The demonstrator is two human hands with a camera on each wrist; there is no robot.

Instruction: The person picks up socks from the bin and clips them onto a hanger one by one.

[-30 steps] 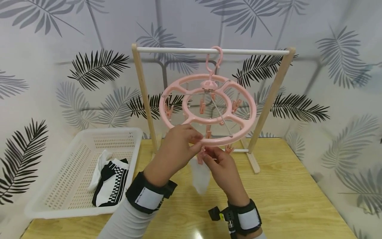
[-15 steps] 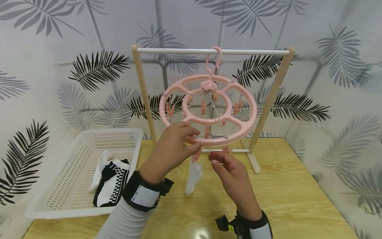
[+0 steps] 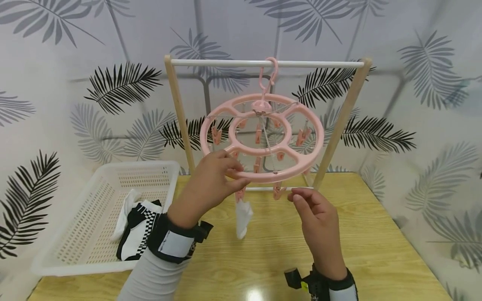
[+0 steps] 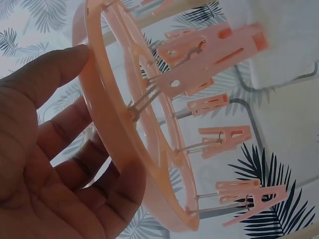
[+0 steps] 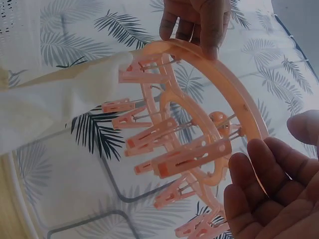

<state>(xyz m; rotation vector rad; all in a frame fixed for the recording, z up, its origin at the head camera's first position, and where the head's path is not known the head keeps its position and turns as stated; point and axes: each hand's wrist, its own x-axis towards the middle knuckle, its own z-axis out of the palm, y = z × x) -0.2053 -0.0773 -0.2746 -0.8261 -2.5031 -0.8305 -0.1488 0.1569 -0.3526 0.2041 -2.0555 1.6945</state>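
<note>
A pink round clip hanger (image 3: 305, 163) hangs by its hook from a white rail. My left hand (image 3: 211, 184) holds its front rim, fingers over the top and thumb below. In the left wrist view, the left hand's fingertips and thumb meet the rim (image 4: 107, 122) near a large peg (image 4: 214, 62). Just below that hand, a white sock (image 3: 244, 217) dangles from a pink peg (image 3: 239, 193); the right wrist view shows the sock (image 5: 55, 104) at left. My right hand (image 3: 318, 217) is at the right, fingers loosely bent and holding nothing, beside another peg (image 3: 278, 191).
A white plastic basket (image 3: 75, 234) on the left holds a black-and-white checked sock (image 3: 141, 230) and a white sock (image 3: 126, 213). The rack's wooden posts (image 3: 344, 121) and white rail (image 3: 320, 64) frame the hanger. All stand on a wooden table (image 3: 376, 234) before a leaf-patterned backdrop.
My right hand has let go of the sock's peg and moved right. The hanger has turned, bringing the sock and pegs leftward in front. My left hand has shifted slightly left with the rim.
</note>
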